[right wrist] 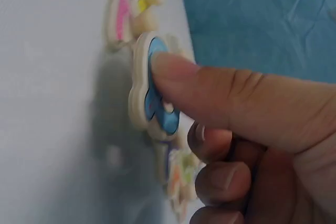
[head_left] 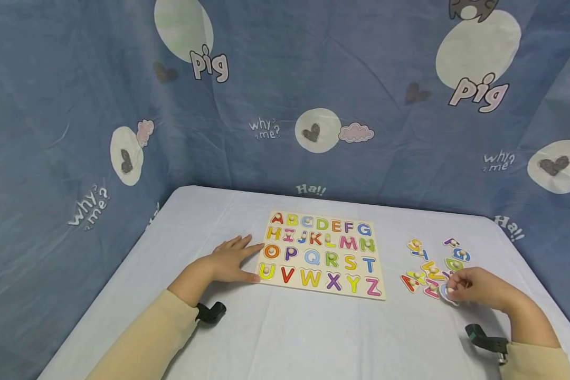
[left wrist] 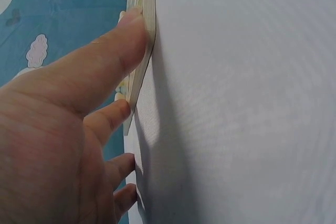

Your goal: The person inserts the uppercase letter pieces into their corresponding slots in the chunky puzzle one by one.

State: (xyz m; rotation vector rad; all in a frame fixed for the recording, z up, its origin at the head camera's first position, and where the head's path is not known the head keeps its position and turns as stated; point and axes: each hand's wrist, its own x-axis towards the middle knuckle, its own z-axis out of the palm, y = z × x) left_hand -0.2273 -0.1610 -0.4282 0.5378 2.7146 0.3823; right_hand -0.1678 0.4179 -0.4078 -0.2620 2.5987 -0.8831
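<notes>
A wooden alphabet puzzle board (head_left: 313, 288) lies flat on the white-covered table; several of its letters carry small knobs. My left hand (head_left: 231, 259) is spread at the board's left edge, its thumb and index finger (left wrist: 107, 119) touching the side. At the right, my right hand (head_left: 472, 287) pinches a blue letter piece (right wrist: 168, 121) between thumb and fingers, tilted on its edge. Which letter it is cannot be told, as the thumb covers part of it. Close by lies a loose pile of letter pieces, among them a red A (head_left: 409, 283) and an orange W (head_left: 433, 271).
Other loose pieces lie at the pile's far side, including a purple F (head_left: 452, 242) and a blue G (head_left: 461, 255). A blue printed cloth (head_left: 275, 163) hangs behind the table (head_left: 313, 338). Each wrist wears a black camera mount (head_left: 211, 313).
</notes>
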